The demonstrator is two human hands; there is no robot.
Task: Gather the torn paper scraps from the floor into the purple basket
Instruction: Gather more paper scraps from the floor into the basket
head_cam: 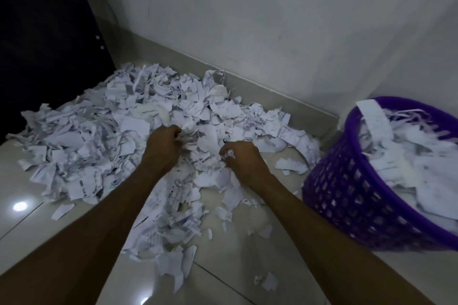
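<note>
A wide heap of torn white paper scraps (119, 126) covers the tiled floor from the dark door on the left to the wall's skirting. My left hand (162, 142) is down in the middle of the heap, fingers curled round a bunch of scraps. My right hand (239, 156) is beside it, a little nearer and to the right, also gripping scraps. The purple basket (347, 195) stands at the right, tilted towards me, holding many scraps and paper strips, with one long strip hanging over its far rim.
A dark door or cabinet (47, 39) rises at the left. The white wall (272, 20) and its beige skirting run behind the heap. Loose scraps (269, 281) lie on the glossy floor tiles near me, and more (290, 164) lie between the heap and the basket.
</note>
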